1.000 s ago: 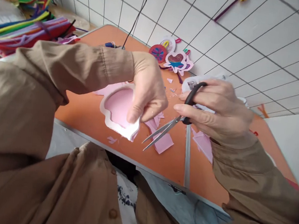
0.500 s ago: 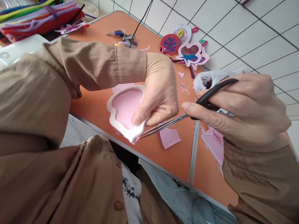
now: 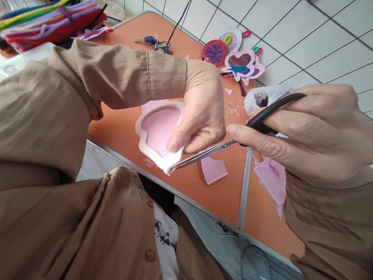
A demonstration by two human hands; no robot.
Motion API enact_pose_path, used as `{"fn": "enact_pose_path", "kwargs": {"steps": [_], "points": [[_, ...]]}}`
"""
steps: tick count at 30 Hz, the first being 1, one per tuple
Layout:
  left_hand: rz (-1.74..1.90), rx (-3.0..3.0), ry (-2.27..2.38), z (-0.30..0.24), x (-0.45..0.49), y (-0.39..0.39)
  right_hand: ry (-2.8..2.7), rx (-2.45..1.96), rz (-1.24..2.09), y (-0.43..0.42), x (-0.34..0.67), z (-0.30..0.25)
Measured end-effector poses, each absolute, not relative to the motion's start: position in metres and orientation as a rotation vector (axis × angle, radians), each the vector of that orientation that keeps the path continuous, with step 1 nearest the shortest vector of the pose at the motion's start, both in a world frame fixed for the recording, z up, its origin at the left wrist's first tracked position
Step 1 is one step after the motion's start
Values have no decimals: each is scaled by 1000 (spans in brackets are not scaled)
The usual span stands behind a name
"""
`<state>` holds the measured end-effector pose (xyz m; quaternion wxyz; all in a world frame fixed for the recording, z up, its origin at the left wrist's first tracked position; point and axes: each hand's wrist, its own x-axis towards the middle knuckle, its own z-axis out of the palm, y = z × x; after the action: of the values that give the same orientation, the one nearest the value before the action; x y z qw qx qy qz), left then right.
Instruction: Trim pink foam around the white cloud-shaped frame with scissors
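My left hand [image 3: 205,111] is closed on a pink foam cutout [image 3: 159,131] with a raised, wavy white rim, thumb on top and fingers curled underneath. In my right hand [image 3: 319,131] is a pair of scissors [image 3: 264,116] with black handles, fingers and thumb at the loops. The nearly closed blades reach left, their tips at the lower corner of the cutout's rim. Part of the cutout is hidden under my left hand. Below the blades a folded pink scrap [image 3: 213,170] lies on the orange table [image 3: 123,116].
More pink scraps [image 3: 271,177] lie right of the metal table seam. Decorated cutouts [image 3: 238,63] with loops rest by the tiled wall, near a whitish plastic bag [image 3: 254,99]. Keys [image 3: 161,45] lie at the back; bundled pipe cleaners [image 3: 55,24] are at upper left.
The scissor blades have closed further at the cutout's lower corner. My right hand has moved slightly right and up; the cutout has tilted a little in my left hand.
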<state>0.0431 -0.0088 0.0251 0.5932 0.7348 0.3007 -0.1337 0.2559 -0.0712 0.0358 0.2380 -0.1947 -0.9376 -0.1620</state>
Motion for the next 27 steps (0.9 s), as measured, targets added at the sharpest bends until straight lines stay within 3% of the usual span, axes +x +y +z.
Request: {"fn": "enact_pose_path", "kwargs": {"steps": [3, 6, 11, 14, 18, 23, 27], "points": [[-443, 1656, 815, 42, 44, -30, -2567, -584, -392, -73, 254, 37], [-285, 1589, 941, 53, 46, -43, -2559, -734, -260, -78, 251, 41], [-271, 1736, 839, 50, 46, -39, -2555, -561, -247, -83, 245, 46], [-196, 1717, 857, 50, 46, -40, -2533, -768, -85, -86, 241, 49], [-302, 1609, 1034, 57, 48, -49, -2455, -964, 49, -92, 232, 54], [-526, 1806, 759, 51, 49, -43, -2521, -926, -16, -92, 228, 58], [-250, 1926, 699, 44, 48, -36, -2497, -908, -48, -88, 235, 54]]}}
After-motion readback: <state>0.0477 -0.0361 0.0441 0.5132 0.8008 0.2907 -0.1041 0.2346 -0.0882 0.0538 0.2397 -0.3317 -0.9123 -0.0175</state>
